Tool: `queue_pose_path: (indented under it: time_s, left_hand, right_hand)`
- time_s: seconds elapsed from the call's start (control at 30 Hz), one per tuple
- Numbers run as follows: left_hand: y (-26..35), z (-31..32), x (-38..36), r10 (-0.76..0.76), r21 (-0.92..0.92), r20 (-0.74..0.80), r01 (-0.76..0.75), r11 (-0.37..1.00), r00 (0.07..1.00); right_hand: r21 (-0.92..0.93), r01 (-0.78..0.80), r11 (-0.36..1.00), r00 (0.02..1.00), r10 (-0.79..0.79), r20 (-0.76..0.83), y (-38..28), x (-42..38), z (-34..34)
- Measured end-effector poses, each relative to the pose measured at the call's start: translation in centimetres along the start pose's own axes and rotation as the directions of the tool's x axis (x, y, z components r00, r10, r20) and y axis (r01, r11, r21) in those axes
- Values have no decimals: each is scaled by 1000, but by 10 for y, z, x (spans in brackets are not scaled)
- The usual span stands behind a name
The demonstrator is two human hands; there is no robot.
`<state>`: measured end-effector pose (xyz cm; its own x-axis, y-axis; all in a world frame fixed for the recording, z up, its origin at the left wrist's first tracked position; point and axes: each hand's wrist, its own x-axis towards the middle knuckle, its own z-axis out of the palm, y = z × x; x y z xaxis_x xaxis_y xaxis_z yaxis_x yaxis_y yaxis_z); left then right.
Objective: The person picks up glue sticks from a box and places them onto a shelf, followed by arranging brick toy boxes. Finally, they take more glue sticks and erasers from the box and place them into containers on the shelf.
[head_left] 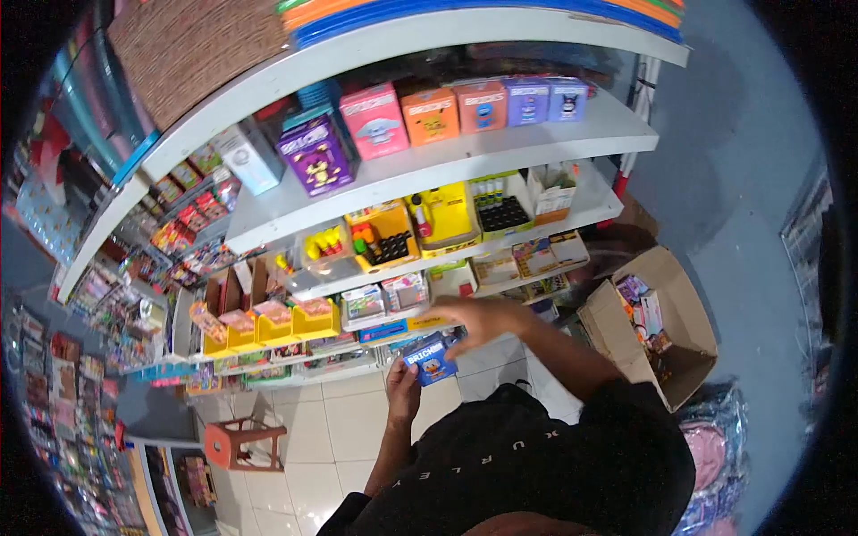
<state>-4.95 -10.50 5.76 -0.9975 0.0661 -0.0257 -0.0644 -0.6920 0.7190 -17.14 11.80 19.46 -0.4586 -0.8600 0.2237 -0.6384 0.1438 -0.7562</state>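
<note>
My left hand point(404, 386) is closed on the lower left corner of a small blue "BRICKS" box point(433, 361), which has a cartoon figure on its front. The box is held tilted in front of my chest, below the lower shelves. Just above its right side is my right hand point(478, 322), slightly blurred, fingers spread and one reaching down close to the box's edge. On the shelf above stand similar boxes: a purple one point(315, 161), a pink one point(374, 121), an orange one point(431, 117) and several others to the right.
Lower tiers carry yellow display trays point(444, 214) of pens and small goods. An open cardboard carton point(684, 313) with packages stands at the right. A red-brown stool point(241, 444) is on the tiled floor at left. Wrapped goods point(710, 456) lie at lower right.
</note>
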Motion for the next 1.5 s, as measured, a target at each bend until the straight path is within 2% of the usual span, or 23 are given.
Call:
queue_pose_path:
  time_s: [0.07, 0.1, 0.2, 0.23, 0.33, 0.4, 0.47, 0.53, 0.6, 0.7, 0.8, 0.97, 1.07, 1.1, 1.4, 1.5]
  left_hand:
    - [-9, 11, 15, -21, 35, 44, 19, 999, 999]
    - [-13, 18, 22, -63, 38, 56, 60, 997, 996]
    - [-28, 35, 51, -148, 282, 230, 79, 956, 962]
    - [-34, 41, 58, -175, 311, 186, 111, 944, 967]
    - [-30, 79, 77, -272, 333, 331, 157, 930, 904]
    - [-34, 95, 82, -302, 388, 352, 156, 909, 886]
    - [-42, 97, 87, -341, 479, 349, 147, 866, 873]
    - [-45, 101, 82, -336, 504, 337, 133, 853, 879]
    - [-47, 101, 74, -341, 525, 298, 145, 838, 892]
    - [-47, 99, 59, -343, 519, 226, 185, 834, 912]
    - [-52, 95, 46, -336, 524, 106, 235, 819, 936]
    - [-57, 101, 37, -266, 527, 12, 219, 821, 964]
    - [-66, 106, 37, -229, 513, -30, 212, 832, 973]
    - [-68, 109, 38, -221, 514, -34, 207, 833, 975]
    - [-75, 119, 39, -201, 521, -82, 214, 826, 976]
    - [-78, 118, 39, -195, 512, -87, 212, 832, 977]
  right_hand:
    - [174, -337, 925, 942, 328, 75, -7, -26, 5]
    - [198, -357, 913, 933, 360, 17, -4, -40, 6]
    - [264, -385, 884, 894, 429, -134, 5, -82, -3]
    - [279, -378, 883, 884, 433, -174, 5, -93, -14]
    - [265, -433, 862, 799, 503, -330, 11, -128, -57]
    - [197, -282, 939, 780, 345, -522, 1, -144, -103]
    - [57, -189, 980, 672, 171, -721, -6, -154, -153]
    - [18, -293, 956, 532, 178, -828, -35, -158, -203]
    - [53, -74, 996, 510, 83, -856, -45, -150, -243]
    - [-101, -118, 988, 496, -29, -868, -45, -143, -287]
    - [-174, -182, 968, 598, -31, -801, -25, -141, -315]
    - [-124, -234, 964, 624, 51, -780, -13, -138, -318]
    - [-367, -320, 873, 628, -95, -773, 2, -136, -325]
    - [-268, -277, 923, 619, -42, -785, -3, -134, -323]
    - [-330, -241, 913, 634, -109, -765, 18, -132, -332]
    - [-240, -243, 940, 635, -33, -772, 12, -132, -331]
